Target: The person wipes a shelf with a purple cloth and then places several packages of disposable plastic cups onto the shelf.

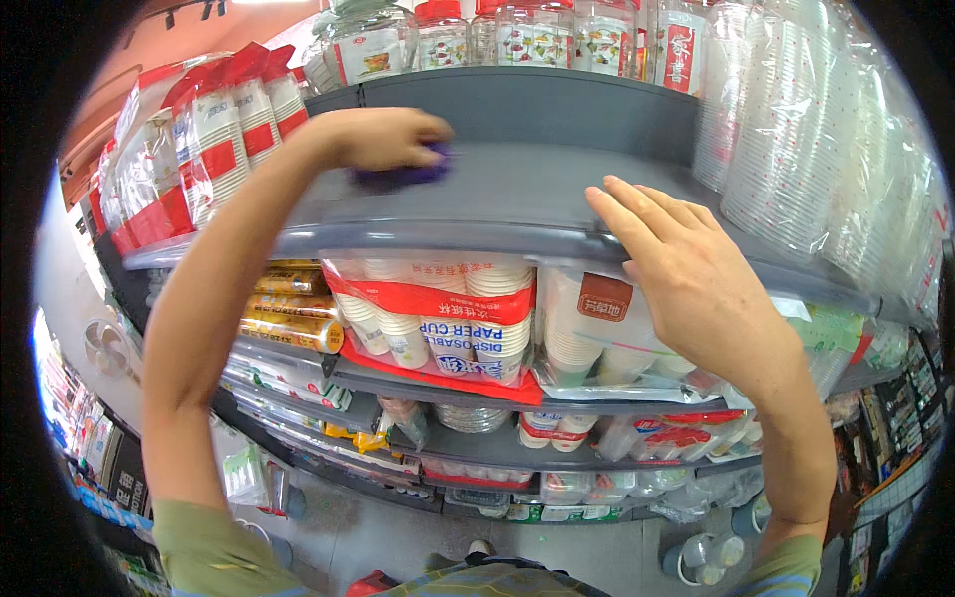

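My left hand (384,140) is closed on a dark purple cloth (399,177), both slightly blurred. The cloth lies against the left part of a grey metal shelf (515,175), below its back panel. Flat and holding nothing, my right hand (683,272) is over the clear plastic strip (448,237) along the shelf's front edge. Its fingers stretch towards the shelf surface; whether they touch it I cannot tell.
Bagged paper cups (216,142) stand left, and tall sleeves of clear plastic cups (783,142) stand right. Glass jars with red lids (533,33) line the level above. Packs of disposable paper cups (440,321) fill the shelf below. Plastic buckets (679,563) rest on the floor.
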`<state>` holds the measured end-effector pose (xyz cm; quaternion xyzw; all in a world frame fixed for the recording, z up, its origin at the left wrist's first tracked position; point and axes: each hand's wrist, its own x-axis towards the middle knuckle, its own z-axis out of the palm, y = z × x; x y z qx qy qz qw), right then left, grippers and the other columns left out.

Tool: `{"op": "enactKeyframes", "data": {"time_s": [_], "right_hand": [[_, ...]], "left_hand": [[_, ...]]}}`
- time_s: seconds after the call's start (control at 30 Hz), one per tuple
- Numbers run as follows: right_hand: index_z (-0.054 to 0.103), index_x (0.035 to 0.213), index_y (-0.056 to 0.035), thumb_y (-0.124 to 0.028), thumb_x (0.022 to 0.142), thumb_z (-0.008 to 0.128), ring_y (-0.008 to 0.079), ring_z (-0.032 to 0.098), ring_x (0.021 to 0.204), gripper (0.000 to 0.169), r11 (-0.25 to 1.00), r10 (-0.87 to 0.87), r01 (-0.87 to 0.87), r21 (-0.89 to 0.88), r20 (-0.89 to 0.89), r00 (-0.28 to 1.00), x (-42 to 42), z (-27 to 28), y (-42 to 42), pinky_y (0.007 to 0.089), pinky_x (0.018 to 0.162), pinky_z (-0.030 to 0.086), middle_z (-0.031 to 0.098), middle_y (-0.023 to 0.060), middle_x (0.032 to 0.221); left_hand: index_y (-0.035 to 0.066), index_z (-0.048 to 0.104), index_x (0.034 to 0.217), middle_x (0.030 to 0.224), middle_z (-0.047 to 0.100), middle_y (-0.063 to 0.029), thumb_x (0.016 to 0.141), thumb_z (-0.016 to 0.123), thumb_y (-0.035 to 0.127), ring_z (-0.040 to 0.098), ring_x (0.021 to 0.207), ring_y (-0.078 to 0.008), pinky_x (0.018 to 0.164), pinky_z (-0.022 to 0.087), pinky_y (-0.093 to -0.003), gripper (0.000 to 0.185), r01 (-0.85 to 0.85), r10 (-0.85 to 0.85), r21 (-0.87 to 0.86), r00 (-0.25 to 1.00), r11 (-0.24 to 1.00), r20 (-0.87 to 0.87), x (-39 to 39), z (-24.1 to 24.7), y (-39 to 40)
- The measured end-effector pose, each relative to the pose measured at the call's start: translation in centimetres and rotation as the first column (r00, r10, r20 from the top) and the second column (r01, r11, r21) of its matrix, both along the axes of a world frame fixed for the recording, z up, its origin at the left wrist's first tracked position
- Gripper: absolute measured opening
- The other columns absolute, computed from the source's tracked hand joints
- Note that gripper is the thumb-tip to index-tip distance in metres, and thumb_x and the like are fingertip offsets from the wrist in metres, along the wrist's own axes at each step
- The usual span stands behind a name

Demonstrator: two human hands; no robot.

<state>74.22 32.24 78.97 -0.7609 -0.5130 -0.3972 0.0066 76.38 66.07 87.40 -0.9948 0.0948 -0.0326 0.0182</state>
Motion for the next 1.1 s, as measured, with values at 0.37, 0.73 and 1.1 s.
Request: {"op": "enactKeyframes", "data": {"time_s": [0.37,0.73,1.1], "right_hand": [[0.053,0.129,0.0017,-0.007,0.079,0.058,0.0319,0.054,0.118,0.051,0.984,0.082,-0.091,0.15,0.069,0.994,1.8,-1.8,-0.3,0.043,0.099,0.04,0.056,0.0211,0.128],[0.055,0.127,0.0015,-0.012,0.082,0.058,0.0304,0.055,0.115,0.048,0.968,0.126,-0.142,0.208,0.091,0.988,2.2,-2.8,0.3,0.0433,0.098,0.039,0.057,0.0191,0.128],[0.061,0.112,0.0041,-0.011,0.078,0.058,0.0324,0.052,0.122,0.037,0.894,0.334,-0.361,0.266,0.141,0.932,3.9,-3.4,-0.2,0.0488,0.107,0.036,0.058,0.0194,0.124]], "left_hand": [[0.005,0.048,0.141,0.139,0.053,-0.0173,0.097,0.057,0.031,0.051,0.126,-0.0258,0.107,0.038,-0.0336,0.052,0.052,-0.075,-0.16,0.987,0.986,-0.143,3.0,0.0,-3.4],[0.001,0.043,0.142,0.138,0.053,-0.0175,0.095,0.059,0.033,0.05,0.124,-0.0249,0.107,0.038,-0.0375,0.059,-0.32,0.252,-0.231,0.926,0.919,-0.281,11.3,1.4,0.1],[-0.002,0.049,0.138,0.137,0.055,-0.0132,0.092,0.066,0.022,0.05,0.123,-0.0183,0.107,0.036,-0.0301,0.054,0.275,-0.429,-0.528,0.883,0.803,-0.193,14.2,-0.1,-22.0]]}}
